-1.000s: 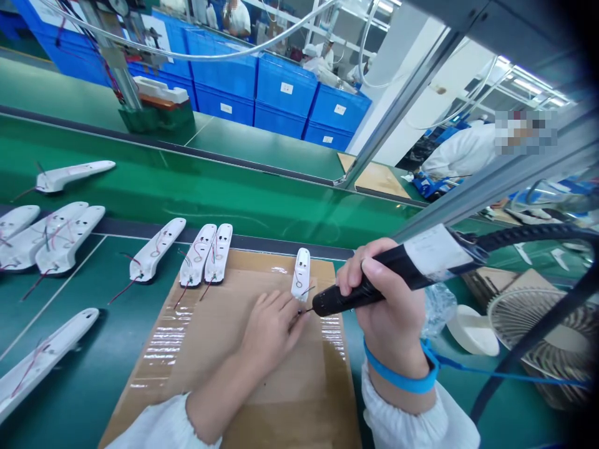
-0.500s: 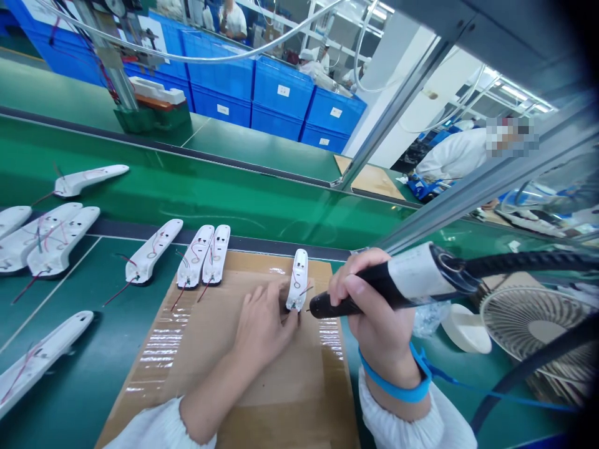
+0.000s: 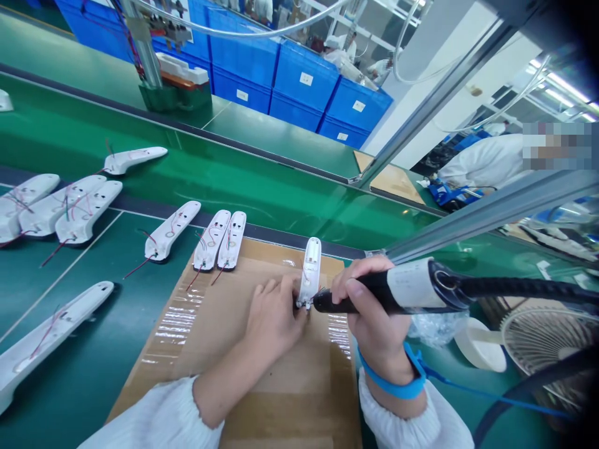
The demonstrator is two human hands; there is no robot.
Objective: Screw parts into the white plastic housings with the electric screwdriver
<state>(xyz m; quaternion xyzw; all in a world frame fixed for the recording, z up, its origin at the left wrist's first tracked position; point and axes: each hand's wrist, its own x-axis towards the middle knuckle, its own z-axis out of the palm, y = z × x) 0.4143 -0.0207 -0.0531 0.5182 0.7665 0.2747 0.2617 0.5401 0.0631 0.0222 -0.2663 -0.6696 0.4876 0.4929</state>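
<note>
One white housing point(image 3: 311, 265), long axis directed away, wired near end between left fingers point(image 3: 287, 294), right fingers point(image 3: 361, 294) round black driver point(image 3: 412, 288).

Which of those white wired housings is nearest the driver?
The white housing toward the right of the cardboard: it's in the grip of the left hand, with the driver at its lower end. The other housings, to its left, lie untouched.

Head-worn view, forward and down over the counter point(image 3: 116, 349)
Close above both hands point(image 3: 276, 315); blue bins point(image 3: 304, 78) lie farther off, along the top.
</note>
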